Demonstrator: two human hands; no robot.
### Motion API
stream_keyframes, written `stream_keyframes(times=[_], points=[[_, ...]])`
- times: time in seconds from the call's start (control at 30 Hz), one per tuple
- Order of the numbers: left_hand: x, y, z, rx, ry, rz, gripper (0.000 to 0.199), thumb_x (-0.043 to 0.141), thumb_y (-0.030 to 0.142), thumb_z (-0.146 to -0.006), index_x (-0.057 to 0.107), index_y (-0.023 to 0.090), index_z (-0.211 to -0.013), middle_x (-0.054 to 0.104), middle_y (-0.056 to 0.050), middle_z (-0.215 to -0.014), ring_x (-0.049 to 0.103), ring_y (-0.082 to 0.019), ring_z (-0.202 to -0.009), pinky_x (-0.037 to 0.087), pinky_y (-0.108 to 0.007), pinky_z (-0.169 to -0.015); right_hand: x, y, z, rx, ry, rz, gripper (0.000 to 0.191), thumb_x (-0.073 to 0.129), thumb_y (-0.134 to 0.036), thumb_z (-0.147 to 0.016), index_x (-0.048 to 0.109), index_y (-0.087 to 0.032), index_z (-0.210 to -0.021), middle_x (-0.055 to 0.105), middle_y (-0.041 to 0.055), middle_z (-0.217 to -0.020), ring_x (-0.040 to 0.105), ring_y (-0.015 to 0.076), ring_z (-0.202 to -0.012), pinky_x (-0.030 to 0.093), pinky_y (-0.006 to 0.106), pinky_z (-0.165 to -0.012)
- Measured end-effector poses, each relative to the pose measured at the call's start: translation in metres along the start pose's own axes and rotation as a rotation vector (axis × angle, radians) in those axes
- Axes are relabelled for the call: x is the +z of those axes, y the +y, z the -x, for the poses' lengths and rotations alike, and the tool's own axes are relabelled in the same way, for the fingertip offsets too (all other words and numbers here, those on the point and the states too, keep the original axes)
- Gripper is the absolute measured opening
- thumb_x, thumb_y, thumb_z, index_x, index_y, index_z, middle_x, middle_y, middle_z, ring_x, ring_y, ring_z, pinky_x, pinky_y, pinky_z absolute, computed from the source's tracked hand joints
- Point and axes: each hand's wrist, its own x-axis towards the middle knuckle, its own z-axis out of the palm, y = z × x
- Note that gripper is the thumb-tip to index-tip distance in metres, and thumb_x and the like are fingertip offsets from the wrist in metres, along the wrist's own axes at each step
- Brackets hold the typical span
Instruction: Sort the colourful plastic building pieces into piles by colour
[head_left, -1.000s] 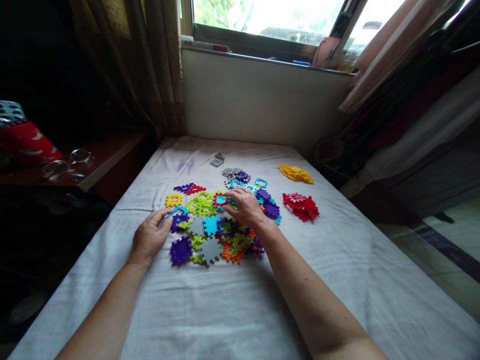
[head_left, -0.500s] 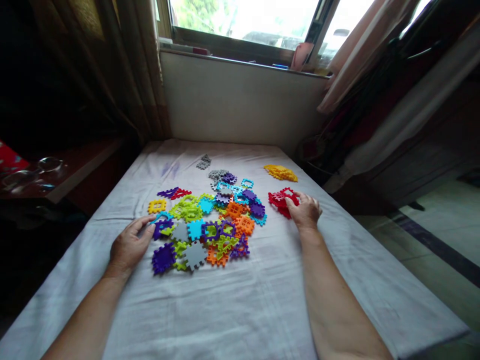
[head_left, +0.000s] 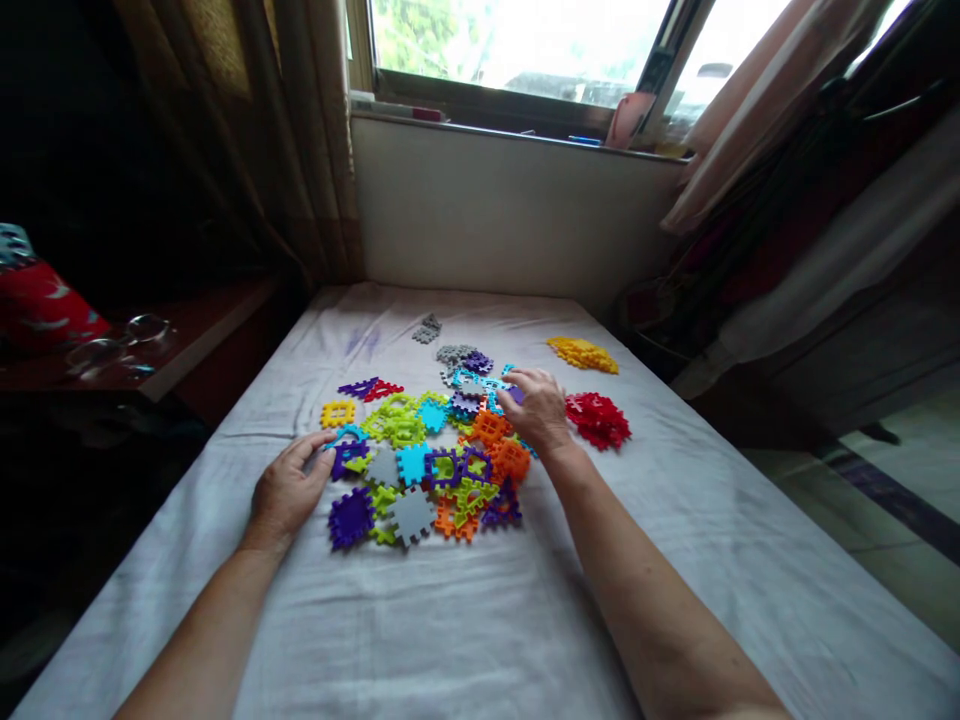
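Note:
A pile of plastic interlocking tiles lies mid-table, mixing lime green tiles [head_left: 401, 420], orange tiles [head_left: 510, 461], grey, cyan and purple ones. My left hand [head_left: 291, 490] rests at the pile's left edge, thumb and fingers apart, its fingertips at a cyan tile [head_left: 351, 433] and a purple frame tile [head_left: 346, 460]. Over the pile's right back side reaches my right hand [head_left: 538, 410], fingers spread around a purple tile [head_left: 516, 394]; it partly hides the tiles beneath. Just right of that hand sits a heap of red tiles [head_left: 598, 420].
Yellow tiles [head_left: 583, 355] are heaped at the back right, and a few grey tiles [head_left: 427, 328] lie at the back. A pale sheet covers the table [head_left: 360, 640]. To the left, glasses [head_left: 120, 345] and a red patterned object [head_left: 45, 305] sit on a dark side surface.
My right hand has left the red tiles and moved left onto the pile's cyan and purple tiles. My left hand stays in place. The whole view has shifted slightly.

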Motion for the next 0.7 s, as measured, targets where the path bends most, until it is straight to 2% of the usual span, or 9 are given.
stream_keyframes(times=[0.1, 0.17, 0.3, 0.4, 0.57, 0.7], points=[[0.001, -0.001, 0.000, 0.005, 0.001, 0.005, 0.038, 0.051, 0.048, -0.081, 0.073, 0.025, -0.102, 0.076, -0.003, -0.116, 0.069, -0.023, -0.109, 0.053, -0.033, -0.100, 0.020, -0.062, -0.018, -0.173, -0.201, -0.037, 0.027, 0.059, -0.037, -0.091, 0.074, -0.026, -0.110, 0.070, 0.0067, -0.124, 0.056, 0.0264, -0.119, 0.041, 0.042, -0.101], [0.001, -0.003, 0.001, 0.008, 0.002, 0.011, 0.037, 0.051, 0.047, -0.082, 0.073, 0.025, -0.102, 0.076, -0.003, -0.116, 0.069, -0.022, -0.109, 0.052, -0.033, -0.100, 0.035, -0.096, -0.029, -0.228, -0.318, -0.020, 0.030, 0.060, -0.039, -0.091, 0.073, -0.027, -0.115, 0.070, 0.0058, -0.126, 0.057, 0.0265, -0.120, 0.042, 0.041, -0.101], [0.003, -0.004, 0.001, 0.016, 0.006, 0.024, 0.037, 0.051, 0.046, -0.083, 0.073, 0.025, -0.103, 0.076, -0.003, -0.115, 0.069, -0.022, -0.109, 0.052, -0.033, -0.101, 0.061, -0.141, -0.047, -0.248, -0.498, 0.070, 0.034, 0.059, -0.041, -0.092, 0.070, -0.027, -0.121, 0.071, 0.0070, -0.125, 0.060, 0.0264, -0.118, 0.045, 0.039, -0.098], [0.004, -0.004, 0.001, 0.027, 0.011, 0.033, 0.039, 0.050, 0.047, -0.083, 0.073, 0.023, -0.103, 0.076, -0.005, -0.114, 0.069, -0.022, -0.109, 0.052, -0.034, -0.101, 0.074, -0.157, -0.055, -0.230, -0.571, 0.112, 0.037, 0.058, -0.038, -0.091, 0.069, -0.025, -0.124, 0.071, 0.0094, -0.125, 0.061, 0.0267, -0.117, 0.047, 0.039, -0.094], [0.006, -0.004, 0.000, 0.040, 0.023, 0.048, 0.037, 0.050, 0.046, -0.083, 0.073, 0.023, -0.101, 0.077, -0.004, -0.112, 0.070, -0.022, -0.107, 0.053, -0.034, -0.100, 0.086, -0.170, -0.062, -0.226, -0.655, 0.146, 0.035, 0.059, -0.030, -0.088, 0.069, -0.022, -0.121, 0.071, 0.0121, -0.123, 0.060, 0.0267, -0.119, 0.046, 0.039, -0.095], [0.005, -0.004, 0.000, 0.044, 0.031, 0.046, 0.036, 0.051, 0.046, -0.083, 0.073, 0.024, -0.101, 0.077, -0.004, -0.112, 0.070, -0.022, -0.107, 0.053, -0.034, -0.101, 0.088, -0.171, -0.066, -0.223, -0.647, 0.132, 0.036, 0.060, -0.034, -0.088, 0.069, -0.023, -0.121, 0.070, 0.0111, -0.125, 0.061, 0.0272, -0.118, 0.046, 0.039, -0.095]])
